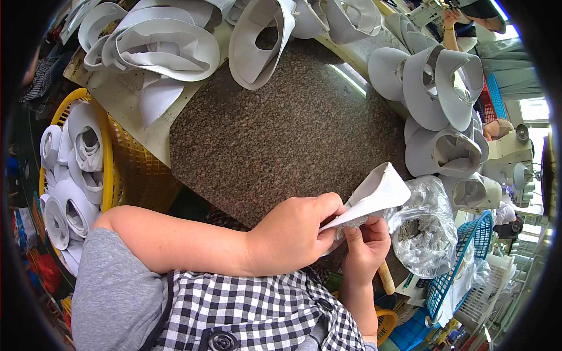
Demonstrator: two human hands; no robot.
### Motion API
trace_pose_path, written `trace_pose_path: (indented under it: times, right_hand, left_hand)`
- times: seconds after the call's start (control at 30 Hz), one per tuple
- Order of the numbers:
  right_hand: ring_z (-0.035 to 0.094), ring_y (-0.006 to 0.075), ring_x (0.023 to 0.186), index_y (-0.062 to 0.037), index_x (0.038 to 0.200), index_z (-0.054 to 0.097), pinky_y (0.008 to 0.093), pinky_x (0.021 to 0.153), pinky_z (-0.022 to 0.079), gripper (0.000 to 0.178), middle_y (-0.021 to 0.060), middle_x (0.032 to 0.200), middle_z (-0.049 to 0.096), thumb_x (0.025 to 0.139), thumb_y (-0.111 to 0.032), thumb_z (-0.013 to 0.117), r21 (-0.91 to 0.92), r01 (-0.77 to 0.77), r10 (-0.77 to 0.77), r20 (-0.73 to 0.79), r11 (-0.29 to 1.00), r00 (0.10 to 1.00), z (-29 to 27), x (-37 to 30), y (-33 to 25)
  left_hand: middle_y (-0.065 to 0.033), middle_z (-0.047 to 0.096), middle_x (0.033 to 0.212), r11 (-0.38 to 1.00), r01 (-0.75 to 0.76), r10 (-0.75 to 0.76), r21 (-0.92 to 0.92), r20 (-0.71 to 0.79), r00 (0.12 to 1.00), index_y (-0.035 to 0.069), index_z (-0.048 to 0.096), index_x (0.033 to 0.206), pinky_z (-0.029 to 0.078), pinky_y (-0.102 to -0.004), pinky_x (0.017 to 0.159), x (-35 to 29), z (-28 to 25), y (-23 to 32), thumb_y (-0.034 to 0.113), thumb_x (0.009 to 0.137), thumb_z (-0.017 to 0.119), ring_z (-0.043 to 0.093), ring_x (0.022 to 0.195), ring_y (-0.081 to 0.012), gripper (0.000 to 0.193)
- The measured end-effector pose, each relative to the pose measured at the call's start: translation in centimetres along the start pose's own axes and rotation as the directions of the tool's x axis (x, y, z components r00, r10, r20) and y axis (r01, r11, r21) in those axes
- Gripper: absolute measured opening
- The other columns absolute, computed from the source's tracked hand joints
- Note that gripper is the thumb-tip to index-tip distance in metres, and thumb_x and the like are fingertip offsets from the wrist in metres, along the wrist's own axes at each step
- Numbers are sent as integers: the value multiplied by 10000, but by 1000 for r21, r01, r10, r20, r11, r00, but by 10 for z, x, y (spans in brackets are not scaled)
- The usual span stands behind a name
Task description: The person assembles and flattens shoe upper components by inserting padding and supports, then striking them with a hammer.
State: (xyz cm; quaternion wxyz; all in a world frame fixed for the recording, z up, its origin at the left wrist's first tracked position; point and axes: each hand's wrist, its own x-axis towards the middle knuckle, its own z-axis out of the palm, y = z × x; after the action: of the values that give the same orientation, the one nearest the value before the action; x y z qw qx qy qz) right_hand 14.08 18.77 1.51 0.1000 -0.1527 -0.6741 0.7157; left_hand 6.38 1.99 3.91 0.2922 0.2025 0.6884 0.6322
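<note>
A white piece like a shoe upper [377, 190] is held over the near right edge of the stone slab. My left hand [295, 231] is closed on its left end, thumb and fingers gripping the edge. Against the underside of the upper, my right hand [367, 245] pinches a small clear, glinting piece [354, 222]; its exact kind is hidden by the fingers. Right beside that hand lies a clear plastic bag [424, 234] with shiny bits in its mouth. A wooden handle [386, 279] pokes out below my right hand.
The speckled stone slab [263, 128] has white uppers stacked along its far left [167, 50] and right [439, 88] sides. A yellow basket [111, 152] full of rolled white pieces stands left. Blue baskets [459, 263] and a sewing machine [515, 155] are at right. Another person's arm [449, 35] shows far right.
</note>
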Motion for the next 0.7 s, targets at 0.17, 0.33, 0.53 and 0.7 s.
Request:
trace_pose_path:
  times: [0.17, 0.33, 0.53, 0.7]
  right_hand:
    - [625, 111, 818, 5, 968, 573, 231, 727, 501, 230, 62, 923, 662, 813, -4, 743, -59, -30, 29, -16, 998, 999, -2, 4, 6]
    - [650, 140, 829, -2, 1017, 610, 256, 744, 517, 274, 58, 939, 670, 785, 31, 752, 44, -35, 37, -37, 998, 999, 1, 16, -7]
    - [642, 152, 880, 7, 1038, 617, 285, 787, 517, 253, 72, 987, 661, 797, 49, 680, 55, -75, 81, -122, 996, 989, -4, 20, 10]
    - [557, 234, 1148, 30, 1355, 386, 353, 941, 480, 602, 141, 1249, 539, 869, -190, 663, 188, -7, -7, 74, 982, 997, -7, 17, -8]
  left_hand:
    - [-141, 675, 856, 975, -121, 126, 186, -12, 992, 20, 600, 1033, 538, -319, 665, 2, 1, -3, 35, 856, 629, 684, 765, -228, 180]
    - [-108, 671, 845, 998, 7, -3, -66, 51, 999, 39, 597, 1070, 535, -306, 686, 8, -10, 4, 20, 844, 640, 679, 761, -211, 231]
    - [-123, 647, 924, 929, -296, 306, 224, -12, 952, 47, 604, 1123, 524, -343, 716, 11, -3, -1, -45, 751, 657, 655, 816, -238, 387]
    - [-75, 590, 1086, 488, -536, 719, 689, 32, 695, 103, 666, 1174, 469, -383, 849, 13, -29, 8, 41, 658, 702, 594, 977, -251, 521]
